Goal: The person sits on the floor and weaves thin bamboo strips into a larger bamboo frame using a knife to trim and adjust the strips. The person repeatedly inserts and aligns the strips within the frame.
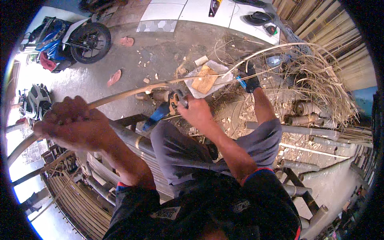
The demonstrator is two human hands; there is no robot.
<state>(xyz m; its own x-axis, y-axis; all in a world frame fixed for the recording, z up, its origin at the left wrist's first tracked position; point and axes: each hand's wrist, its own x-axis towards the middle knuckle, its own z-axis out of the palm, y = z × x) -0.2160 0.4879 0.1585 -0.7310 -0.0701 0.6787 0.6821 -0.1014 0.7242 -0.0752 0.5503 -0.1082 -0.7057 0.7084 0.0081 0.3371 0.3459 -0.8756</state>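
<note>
Strip point(128, 93) passing through clenched left hand point(78, 125), extending rightward just beyond right hand point(197, 114), curled around grey tool point(181, 96)

Grey floor point(192, 40), scattered pale chips point(146, 81), two pink sandals point(115, 78), whitish slab point(221, 81) (stone, perhaps)

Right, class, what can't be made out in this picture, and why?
All in the head view:
- Long, pale-brown woody strip: left end cut off by the dark picture edge; gripped stretch hidden by the left hand.
- Small grey metallic tool: gripped part covered by the right hand.
- Tangled thin straw-coloured strips: too overlapped to count.
</note>
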